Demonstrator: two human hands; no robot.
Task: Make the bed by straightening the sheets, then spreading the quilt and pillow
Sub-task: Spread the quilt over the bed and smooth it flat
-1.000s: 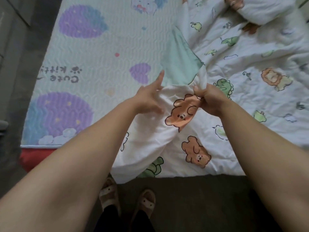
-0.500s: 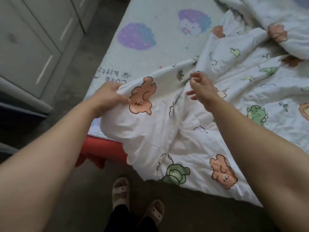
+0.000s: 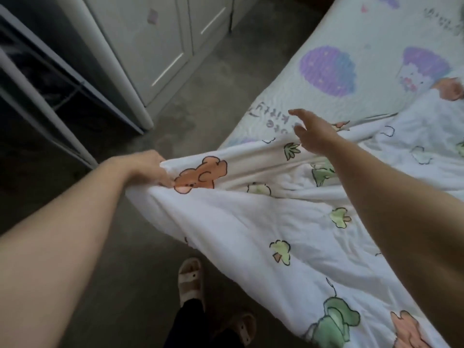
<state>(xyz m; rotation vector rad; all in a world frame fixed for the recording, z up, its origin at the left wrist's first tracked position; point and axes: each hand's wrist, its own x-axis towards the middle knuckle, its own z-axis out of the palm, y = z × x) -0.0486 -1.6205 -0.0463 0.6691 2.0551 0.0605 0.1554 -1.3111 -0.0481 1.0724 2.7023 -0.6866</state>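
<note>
Since half a second earlier, the quilt (image 3: pixel 251 222) had swung left with my left hand (image 3: pixel 147 169). Its gathered edge was now drawn out past the side of the bed and over the floor (image 3: pixel 200 79), while my right hand (image 3: pixel 315 135) had let go of its pinch and lifted off the cloth. The quilt lay mostly on the bed, bunched and creased, and draped over the near edge, with the printed sheet (image 3: pixel 334 33) bare beyond it.

My left fingers (image 3: pixel 162 180) were curled tight on a fistful of the edge beside an orange bear print. My right fingers (image 3: pixel 297 113) were straight and spread, holding nothing, just above the far fold.

I judged the quilt light, soft and padded. It sagged from the grip and creased wherever unsupported, so it would follow a pull but keep no shape. It looked neither slippery nor fragile. The best hold, I thought, was the hem at two well-separated points, ideally corners, so a shake could spread it flat.

Left of the bed stood a pale cabinet (image 3: pixel 155 46), and sandals (image 3: pixel 189 280) showed below.
</note>
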